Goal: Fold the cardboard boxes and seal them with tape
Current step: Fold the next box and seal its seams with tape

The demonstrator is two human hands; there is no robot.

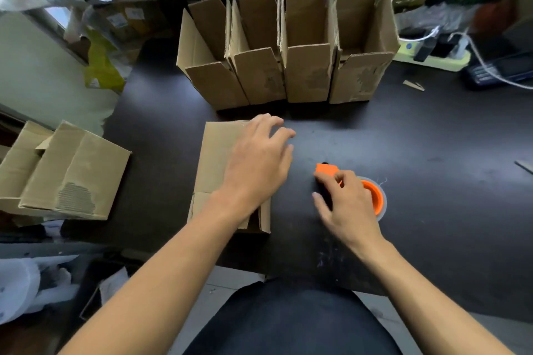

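Note:
A flattened cardboard box [219,153] lies on the dark table [432,167] in front of me. My left hand [256,164] is over its far right part, fingers spread and relaxed, reaching past the box's right edge. To the right lies an orange tape dispenser [375,196] with a clear tape roll. My right hand [349,210] is on it, thumb and fingers curled round its dark handle, hiding most of it.
Several opened boxes [305,72] stand side by side at the back of the table, flaps up. More folded boxes [72,176] sit at the left, off the table edge. A power strip [432,57], cables and a dark device [496,72] are at the far right.

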